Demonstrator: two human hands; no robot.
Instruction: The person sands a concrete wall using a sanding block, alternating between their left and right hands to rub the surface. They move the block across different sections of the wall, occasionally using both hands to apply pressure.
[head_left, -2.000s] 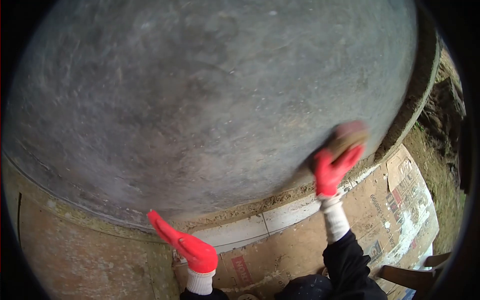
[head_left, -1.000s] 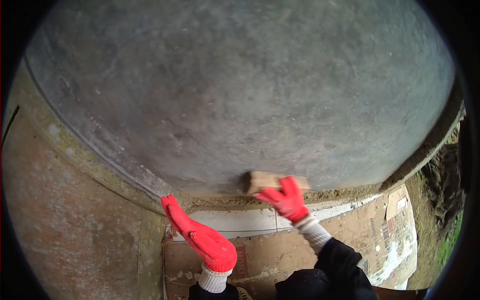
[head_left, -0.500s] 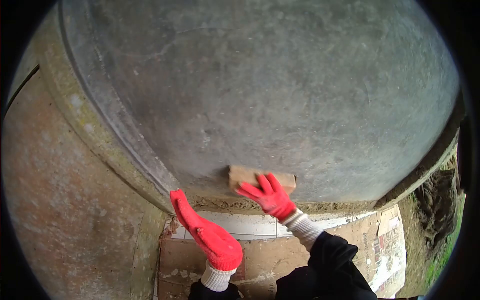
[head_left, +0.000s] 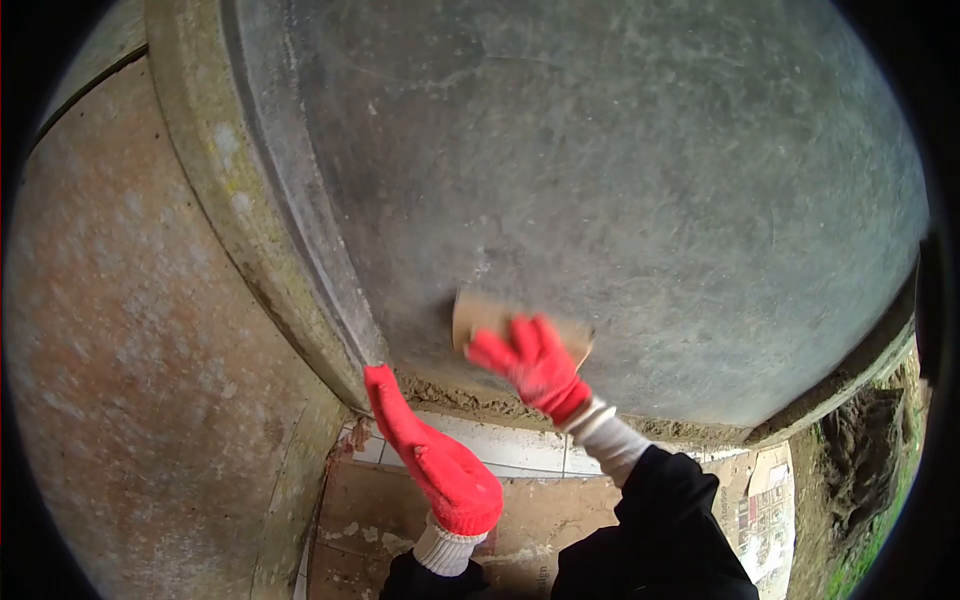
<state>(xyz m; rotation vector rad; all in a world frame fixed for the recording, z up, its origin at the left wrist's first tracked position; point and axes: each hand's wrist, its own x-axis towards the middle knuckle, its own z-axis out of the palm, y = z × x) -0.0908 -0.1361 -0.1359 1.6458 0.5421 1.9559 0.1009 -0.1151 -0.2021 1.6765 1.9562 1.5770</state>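
Note:
A tan rectangular wooden float (head_left: 480, 310) lies against the smooth grey cement wall (head_left: 600, 180), low down near its bottom edge. My right hand (head_left: 535, 368), in a red-coated glove with a white cuff, presses on the float with its fingers over the face and is smeared by motion. Lower left, my left hand (head_left: 440, 465) wears a matching glove. Its fingers are stretched out straight and hold nothing, with the fingertips right at the wall's lower left corner.
A raised ledge (head_left: 250, 200) borders the grey wall on the left, beside a mottled brown wall (head_left: 150, 330). Rough mortar (head_left: 470, 400) runs along the base. Below are white tiles (head_left: 510, 455) and flattened cardboard (head_left: 370, 510). Soil and grass (head_left: 865, 540) show at lower right.
The view has shifted, bringing the left ledge further into frame. My right hand has slid the float a little up the wall. My left hand stays by the corner, fingers still straight.

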